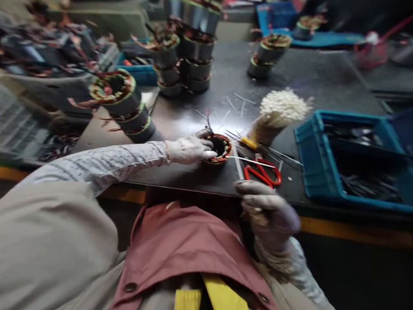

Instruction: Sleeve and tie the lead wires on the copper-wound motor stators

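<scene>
A motor stator [220,161], a ring with reddish windings and pale lacing inside its rim, sits on the dark table near its front edge. My left hand [193,148], in a whitish glove, grips its left side, with fingers over the rim. From the stator's right side a white cord [253,161] stretches over red-handled scissors [263,172]. My right hand [269,209], gloved and slightly blurred, is closed in front of the table edge; what its fingers hold, if anything, cannot be made out. A pale strip [238,163] reaches down close to those fingers.
Behind the scissors lies a yellow-handled tool [249,143], beside a bundle of white cords [280,107]. A blue bin [311,159] with dark pieces stands right. Stacked stators [129,110] stand left, more [196,64] behind. A crate [74,88] of parts is far left.
</scene>
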`<state>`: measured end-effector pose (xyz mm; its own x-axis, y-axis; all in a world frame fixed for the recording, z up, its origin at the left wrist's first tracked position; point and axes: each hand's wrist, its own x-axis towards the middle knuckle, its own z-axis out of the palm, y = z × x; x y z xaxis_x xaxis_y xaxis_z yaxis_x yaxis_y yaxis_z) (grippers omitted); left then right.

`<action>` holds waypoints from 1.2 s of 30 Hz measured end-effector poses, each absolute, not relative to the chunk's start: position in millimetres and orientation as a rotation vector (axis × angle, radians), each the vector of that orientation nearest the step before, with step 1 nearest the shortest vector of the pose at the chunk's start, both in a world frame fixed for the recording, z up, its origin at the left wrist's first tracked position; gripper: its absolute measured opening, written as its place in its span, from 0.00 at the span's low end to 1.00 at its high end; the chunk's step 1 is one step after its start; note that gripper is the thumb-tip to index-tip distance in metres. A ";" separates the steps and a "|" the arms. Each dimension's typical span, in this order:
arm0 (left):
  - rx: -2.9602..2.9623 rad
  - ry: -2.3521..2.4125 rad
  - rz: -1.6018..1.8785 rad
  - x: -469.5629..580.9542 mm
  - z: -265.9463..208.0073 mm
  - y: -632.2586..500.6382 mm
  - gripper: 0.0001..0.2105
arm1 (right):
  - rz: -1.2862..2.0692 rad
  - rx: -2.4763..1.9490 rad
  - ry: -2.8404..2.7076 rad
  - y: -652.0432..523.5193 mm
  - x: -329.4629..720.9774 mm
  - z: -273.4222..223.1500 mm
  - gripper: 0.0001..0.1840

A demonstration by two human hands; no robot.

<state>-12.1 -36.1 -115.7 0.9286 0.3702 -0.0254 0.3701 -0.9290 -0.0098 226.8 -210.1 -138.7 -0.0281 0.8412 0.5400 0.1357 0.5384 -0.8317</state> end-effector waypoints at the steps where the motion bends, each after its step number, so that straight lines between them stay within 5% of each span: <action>1: -3.087 -0.558 0.066 -11.1 -119.6 -31.0 0.17 | 0.692 -0.868 -1.507 -216.4 221.9 -145.6 0.10; 6: -3.042 -0.681 -0.094 1.1 -134.6 -38.2 0.24 | 0.734 -0.880 -1.455 -226.2 197.8 -175.3 0.10; 27: -3.103 -1.047 -0.295 10.2 -136.0 -51.2 0.25 | 0.740 -1.070 -1.369 -200.8 180.3 -198.5 0.03; 36: -3.028 -1.479 -0.938 7.8 -150.8 -77.0 0.28 | 0.651 -1.119 -1.283 -152.6 166.9 -198.2 0.04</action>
